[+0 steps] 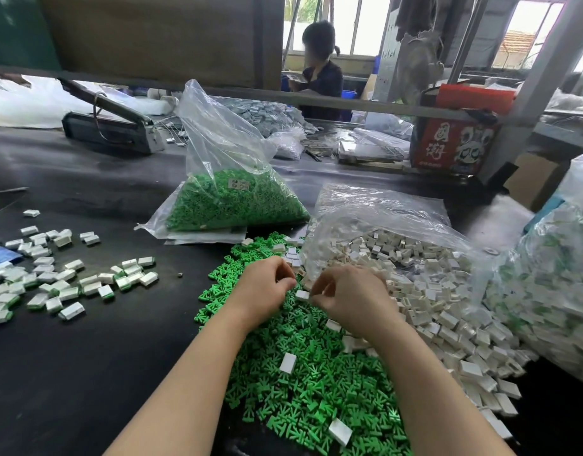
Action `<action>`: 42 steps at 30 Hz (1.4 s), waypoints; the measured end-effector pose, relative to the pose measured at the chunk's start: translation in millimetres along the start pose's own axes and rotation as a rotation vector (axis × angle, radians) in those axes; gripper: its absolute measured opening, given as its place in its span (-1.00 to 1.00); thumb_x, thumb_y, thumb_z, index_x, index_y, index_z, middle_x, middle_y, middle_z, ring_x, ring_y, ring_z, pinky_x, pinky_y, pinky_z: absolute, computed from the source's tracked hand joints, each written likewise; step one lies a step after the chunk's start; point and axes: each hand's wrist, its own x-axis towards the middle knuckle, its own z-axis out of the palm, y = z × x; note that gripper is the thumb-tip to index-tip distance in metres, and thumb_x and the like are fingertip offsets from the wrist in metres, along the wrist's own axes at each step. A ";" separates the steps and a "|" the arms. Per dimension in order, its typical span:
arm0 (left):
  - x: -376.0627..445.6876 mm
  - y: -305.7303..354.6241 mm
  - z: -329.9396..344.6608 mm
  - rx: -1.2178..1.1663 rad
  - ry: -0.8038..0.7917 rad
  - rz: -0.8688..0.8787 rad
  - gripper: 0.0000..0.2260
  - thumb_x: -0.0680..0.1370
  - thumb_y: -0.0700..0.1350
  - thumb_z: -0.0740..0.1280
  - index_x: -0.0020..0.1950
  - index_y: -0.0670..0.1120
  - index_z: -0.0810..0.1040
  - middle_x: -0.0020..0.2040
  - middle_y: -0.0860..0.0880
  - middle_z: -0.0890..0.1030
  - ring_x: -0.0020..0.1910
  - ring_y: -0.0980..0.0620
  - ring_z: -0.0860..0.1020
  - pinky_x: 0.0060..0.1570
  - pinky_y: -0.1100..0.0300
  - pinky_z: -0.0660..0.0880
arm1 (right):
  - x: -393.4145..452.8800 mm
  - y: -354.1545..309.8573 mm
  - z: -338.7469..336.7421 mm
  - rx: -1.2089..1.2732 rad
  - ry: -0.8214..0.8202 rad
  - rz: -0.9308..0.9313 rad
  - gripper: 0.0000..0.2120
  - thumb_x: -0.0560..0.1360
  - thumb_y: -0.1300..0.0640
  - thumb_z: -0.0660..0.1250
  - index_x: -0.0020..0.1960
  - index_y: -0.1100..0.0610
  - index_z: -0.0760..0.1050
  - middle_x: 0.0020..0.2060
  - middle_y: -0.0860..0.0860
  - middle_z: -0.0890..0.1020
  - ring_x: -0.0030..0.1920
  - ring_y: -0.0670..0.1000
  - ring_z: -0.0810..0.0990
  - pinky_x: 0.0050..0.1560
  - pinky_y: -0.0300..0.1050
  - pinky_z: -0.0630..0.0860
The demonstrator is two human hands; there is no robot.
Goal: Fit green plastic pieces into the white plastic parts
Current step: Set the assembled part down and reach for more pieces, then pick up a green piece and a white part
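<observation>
white part (302,294) pinched by curled right hand (352,299); left hand (263,287) curled, contents unclear.

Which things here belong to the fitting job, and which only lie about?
Job: loose green pieces, white parts, white part between left hand and right hand, finished parts.
Lying about: red carton, black device.

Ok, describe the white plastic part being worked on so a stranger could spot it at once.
Start at the loose heap of green plastic pieces on the black table. Above it, the left hand and right hand meet. The small white plastic part sits between their fingertips, the only one lifted off the heap.
</observation>
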 end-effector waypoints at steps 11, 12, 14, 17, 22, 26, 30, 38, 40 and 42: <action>-0.8 5.6 6.9 0.149 -0.086 0.075 -0.87 0.51 -0.04 0.46 0.05 0.02 0.65 0.01 0.07 0.53 -0.04 0.08 0.51 0.04 0.21 0.43 | 0.1 -2.1 2.0 -0.095 -0.078 -0.011 -0.91 0.51 -0.03 0.40 -0.05 -0.04 0.60 -0.10 -0.07 0.67 -0.04 -0.01 0.61 0.12 0.02 0.55; -0.8 5.8 6.2 0.166 -0.082 0.087 -0.89 0.51 -0.07 0.45 0.02 0.01 0.62 0.01 0.07 0.54 -0.04 0.08 0.51 0.03 0.22 0.43 | -0.1 -2.3 2.0 -0.097 -0.080 -0.016 -0.92 0.51 -0.03 0.40 -0.05 -0.03 0.60 -0.09 -0.07 0.66 -0.04 -0.01 0.60 0.11 0.01 0.55; -1.0 5.8 4.6 0.138 -0.062 0.090 -0.91 0.50 -0.11 0.45 -0.04 0.01 0.57 -0.01 0.08 0.56 -0.10 0.10 0.50 -0.04 0.24 0.41 | -1.0 -2.5 0.8 -0.080 -0.096 -0.034 -0.90 0.51 -0.04 0.40 -0.05 -0.02 0.60 -0.09 -0.10 0.65 -0.04 -0.03 0.59 0.10 -0.02 0.55; 0.1 4.4 3.0 -0.029 0.016 0.073 -0.88 0.48 -0.16 0.45 -0.13 -0.02 0.53 -0.17 0.07 0.60 -0.26 0.14 0.50 -0.21 0.32 0.44 | -2.1 -0.9 -4.5 -0.002 -0.208 -0.055 -0.83 0.45 -0.07 0.47 -0.01 -0.04 0.63 -0.07 -0.14 0.65 -0.04 -0.10 0.59 0.10 -0.06 0.56; 3.4 1.9 -3.2 -0.603 -0.015 0.016 -0.84 0.46 -0.19 0.50 -0.04 -0.05 0.57 -0.20 0.00 0.65 -0.20 0.10 0.61 -0.18 0.27 0.54 | -2.4 -1.9 -6.2 0.011 -0.236 -0.064 -0.81 0.40 -0.01 0.53 -0.05 0.01 0.61 -0.09 -0.12 0.63 -0.06 -0.11 0.57 0.11 -0.09 0.57; 0.7 6.9 -6.2 -0.908 -0.031 0.074 -0.81 0.38 -0.20 0.50 -0.02 -0.08 0.66 -0.15 -0.02 0.71 -0.18 0.10 0.64 -0.14 0.31 0.54 | -2.6 1.1 -4.3 0.183 -0.140 -0.040 -0.94 0.49 0.03 0.45 -0.05 -0.01 0.64 -0.16 -0.14 0.67 -0.14 -0.14 0.63 0.03 -0.09 0.62; -0.4 11.9 -12.2 -1.071 -0.012 0.087 -0.84 0.33 -0.26 0.49 -0.15 -0.05 0.71 -0.04 -0.12 0.72 -0.07 0.00 0.67 -0.05 0.21 0.59 | -1.5 2.7 -8.4 0.413 0.021 0.024 -0.89 0.57 0.12 0.36 0.01 0.08 0.65 -0.23 -0.09 0.68 -0.42 -0.15 0.56 -0.32 -0.30 0.56; -3.8 20.5 -17.1 -1.117 -0.023 0.073 -0.89 0.35 -0.17 0.50 -0.18 0.02 0.70 -0.19 0.01 0.66 -0.26 0.14 0.57 -0.24 0.30 0.52 | -7.8 -5.6 -24.5 1.416 0.110 0.019 -0.86 0.47 0.29 0.38 -0.02 0.18 0.67 -0.24 0.10 0.69 -0.30 -0.06 0.55 -0.29 -0.25 0.48; -3.0 21.2 -15.8 -1.156 -0.013 0.062 -0.90 0.38 -0.14 0.51 -0.13 -0.04 0.67 -0.24 0.00 0.60 -0.34 0.13 0.50 -0.30 0.31 0.49 | -7.4 -5.4 -25.2 1.517 0.066 -0.006 -0.80 0.41 0.25 0.39 0.02 0.20 0.65 -0.17 0.14 0.70 -0.27 -0.05 0.57 -0.27 -0.25 0.49; -2.1 23.0 -14.9 -1.181 -0.010 0.055 -0.87 0.38 -0.09 0.52 -0.11 -0.05 0.65 -0.26 -0.01 0.55 -0.38 0.12 0.44 -0.35 0.31 0.46 | -7.0 -5.3 -25.0 1.559 0.047 -0.038 -0.74 0.38 0.22 0.41 0.06 0.23 0.64 -0.10 0.17 0.70 -0.25 -0.03 0.59 -0.27 -0.27 0.51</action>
